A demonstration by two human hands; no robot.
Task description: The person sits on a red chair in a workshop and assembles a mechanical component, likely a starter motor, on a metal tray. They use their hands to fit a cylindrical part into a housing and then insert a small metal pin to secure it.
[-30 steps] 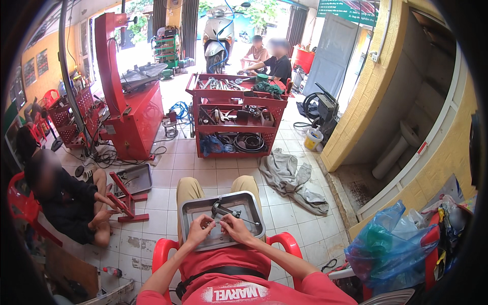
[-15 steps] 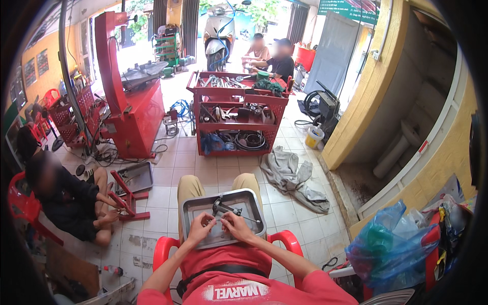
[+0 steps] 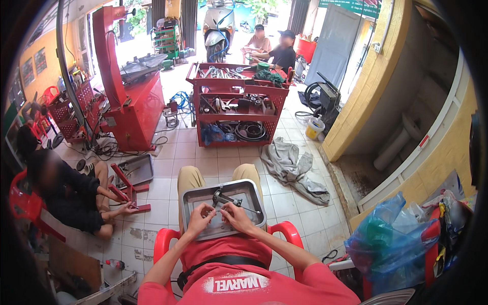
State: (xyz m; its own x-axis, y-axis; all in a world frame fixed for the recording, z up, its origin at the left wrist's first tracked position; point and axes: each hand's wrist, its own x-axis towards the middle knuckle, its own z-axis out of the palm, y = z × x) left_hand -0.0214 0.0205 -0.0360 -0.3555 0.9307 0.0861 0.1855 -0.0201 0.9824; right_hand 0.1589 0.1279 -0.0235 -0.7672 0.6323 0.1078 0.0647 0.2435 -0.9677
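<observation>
The red tool cart [image 3: 272, 90] and scooter [image 3: 211, 26] mark this as a repair workshop.

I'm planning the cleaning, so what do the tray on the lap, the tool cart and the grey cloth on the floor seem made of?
Tray: bare grey metal, perhaps stainless steel; its smooth rim shines.
Tool cart: probably sheet metal, painted red, judging by its thin, perforated side.
Grey cloth: woven or knitted fabric, matte, lying in loose folds.

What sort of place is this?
Probably a motorbike repair shop: a scooter stands near the open front, a red tool cart carries wrenches, and a dark mechanical part lies in a metal tray.
</observation>
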